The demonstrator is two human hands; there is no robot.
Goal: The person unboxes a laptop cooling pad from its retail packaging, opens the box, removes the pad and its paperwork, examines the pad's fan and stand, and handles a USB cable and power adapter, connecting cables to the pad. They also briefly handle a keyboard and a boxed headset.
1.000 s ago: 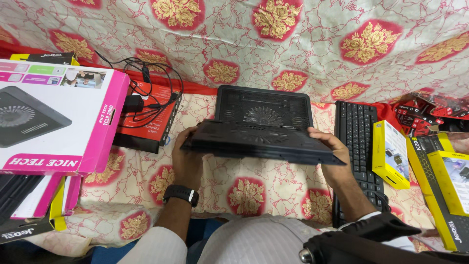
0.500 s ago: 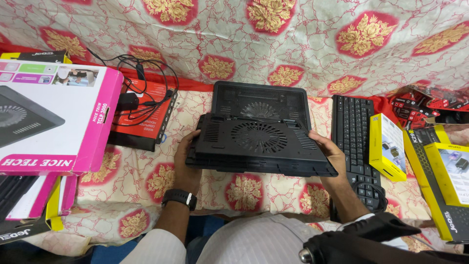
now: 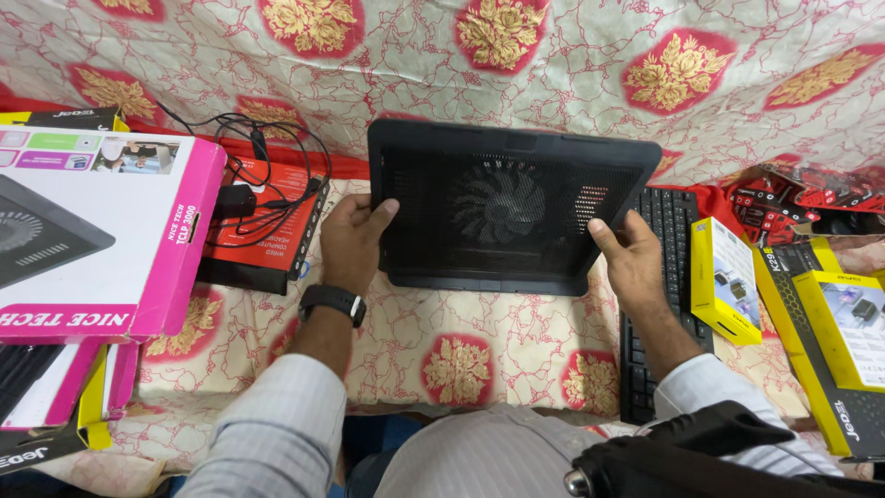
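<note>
I have the black cooling pad [image 3: 507, 207] held up in front of me, its mesh face and round fan grille turned toward the camera. My left hand [image 3: 350, 242] grips the pad's left edge, thumb laid across the mesh, fingers wrapped behind where I cannot see them. My right hand [image 3: 631, 256] grips the lower right corner the same way, thumb on the front and the rest behind. Both hands are closed on the pad, and it hangs between them, tilted a little, with the right side sitting lower than the left.

A black watch [image 3: 333, 302] sits on the left wrist, just below that hand. To the left of the left hand lies a red box [image 3: 267, 226] with black cables [image 3: 263, 157] coiled on top, and beyond it, farther left, a large pink box [image 3: 92, 231] showing a picture of a cooling pad. Just right of the right hand, and partly under the wrist, is a black keyboard [image 3: 668, 249]. Right of that stands a small yellow box [image 3: 728, 281], and farther right a black and yellow box [image 3: 834, 341]. Everything rests on a cream cloth [image 3: 461, 341] with red and gold flower medallions, which also hangs behind the pad.
</note>
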